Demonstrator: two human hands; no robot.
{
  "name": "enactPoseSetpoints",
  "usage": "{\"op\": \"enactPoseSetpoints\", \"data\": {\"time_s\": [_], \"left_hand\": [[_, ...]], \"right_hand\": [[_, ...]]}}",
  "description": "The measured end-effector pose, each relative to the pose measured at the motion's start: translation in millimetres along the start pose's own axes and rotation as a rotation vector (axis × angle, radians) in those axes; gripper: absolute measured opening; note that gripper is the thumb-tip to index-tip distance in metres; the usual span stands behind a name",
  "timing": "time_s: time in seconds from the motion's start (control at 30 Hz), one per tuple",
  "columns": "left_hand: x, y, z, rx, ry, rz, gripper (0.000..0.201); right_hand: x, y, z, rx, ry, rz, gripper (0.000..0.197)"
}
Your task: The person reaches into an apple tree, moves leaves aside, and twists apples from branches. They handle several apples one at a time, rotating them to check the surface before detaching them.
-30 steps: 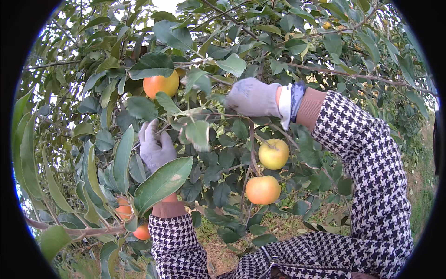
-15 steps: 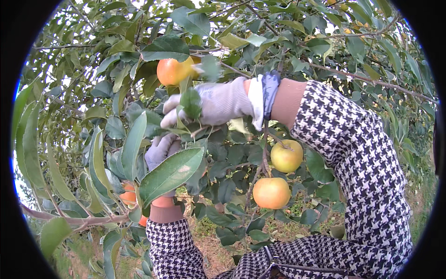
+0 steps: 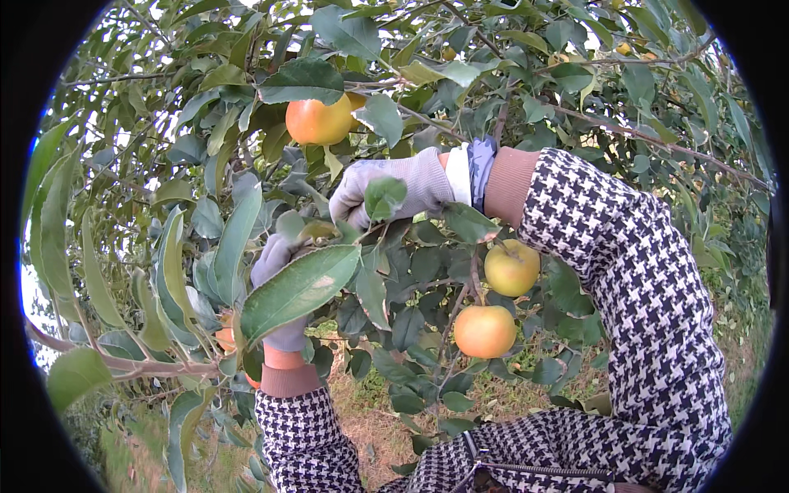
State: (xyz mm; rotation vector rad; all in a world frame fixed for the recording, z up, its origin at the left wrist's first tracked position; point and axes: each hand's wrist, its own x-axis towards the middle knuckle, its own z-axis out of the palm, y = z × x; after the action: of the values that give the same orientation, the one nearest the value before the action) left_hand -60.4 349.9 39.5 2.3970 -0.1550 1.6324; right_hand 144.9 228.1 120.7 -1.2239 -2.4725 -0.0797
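From afar I saw the apple (image 3: 318,122) still hanging, leaves (image 3: 302,80) still crowding it, two more apples (image 3: 485,332) below right of it, and beneath it the right hand (image 3: 376,169) curled, the left hand (image 3: 269,261) half hidden, though I couldn't tell what either gripped.

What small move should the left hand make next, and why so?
Perhaps ease the left hand slightly out from behind the large leaf: that leaf hides part of it here, and the curled right hand is close by, so seeing both would probably help.
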Motion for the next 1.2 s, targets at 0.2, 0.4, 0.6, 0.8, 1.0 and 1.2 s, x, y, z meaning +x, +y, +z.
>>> {"op": "enactPoseSetpoints", "data": {"time_s": [0.2,0.4,0.6,0.8,1.0,1.2], "left_hand": [[-13,-51,14,-0.600,0.092,-0.190,0.025],[7,-25,-1,0.249,-0.206,0.117,0.026],[34,30,8,0.304,-0.042,0.139,0.026],[89,51,41,-0.374,0.382,-0.119,0.018],[156,44,52,-0.319,0.119,-0.174,0.020],[140,30,73,-0.179,-0.026,0.108,0.019]], "right_hand": [[39,37,31,0.082,-0.006,-0.073,0.014],[23,25,30,-0.054,-0.324,0.372,0.035],[-19,-10,-1,-0.165,0.259,-0.002,0.033],[-79,-38,-22,-0.547,0.880,0.137,0.013],[-86,-17,-66,-0.354,0.958,0.392,0.033],[-61,-12,-82,0.287,0.761,0.378,0.038]]}}
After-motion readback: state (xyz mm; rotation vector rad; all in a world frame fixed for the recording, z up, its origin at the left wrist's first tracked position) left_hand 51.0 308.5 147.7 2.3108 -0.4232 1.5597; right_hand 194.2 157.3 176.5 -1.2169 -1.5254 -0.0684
